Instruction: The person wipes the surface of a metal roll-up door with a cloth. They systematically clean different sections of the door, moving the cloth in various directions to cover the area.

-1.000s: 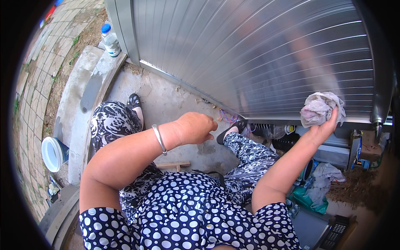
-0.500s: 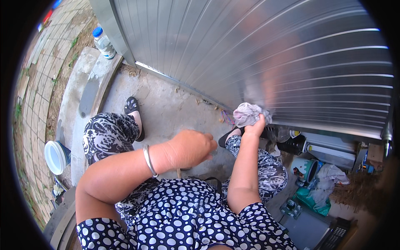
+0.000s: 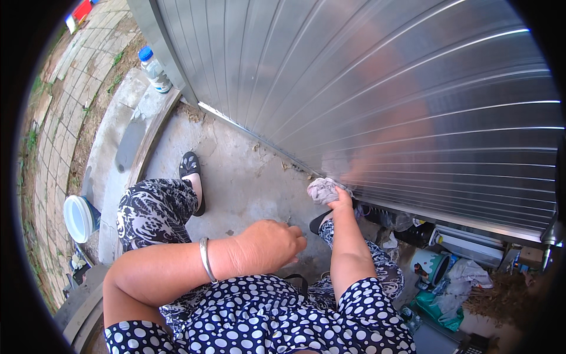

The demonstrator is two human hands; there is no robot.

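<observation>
A crumpled, pale greyish-pink cloth (image 3: pixel 323 191) sits low at the foot of a tall, silvery ribbed metal panel (image 3: pixel 365 82), and appears to lie against its lower edge, just above the grey concrete floor (image 3: pixel 236 159). The right hand (image 3: pixel 342 200) holds it from behind, fingers closed around the bunched fabric; their tips are partly lost in the folds. Gathered like this, the cloth probably makes a thick pad between hand and metal, with few loose ends trailing. The right arm reaches straight out, likely because the panel's foot lies so low and forward.

The left hand (image 3: pixel 274 241), with a plain silver bangle (image 3: pixel 206 259) at its wrist, hangs in front of the body, apart from the panel. Its fingers curl loosely inward; the palm is hidden, so I cannot tell whether they are pressed together around anything. The bent arm may help with balance.

The knees are set wide, apparently leaving room for the reach between them. A clear plastic bottle with a blue cap (image 3: pixel 155 71) stands on the concrete ledge (image 3: pixel 104 236) at the left, perhaps to keep it off the floor.
</observation>
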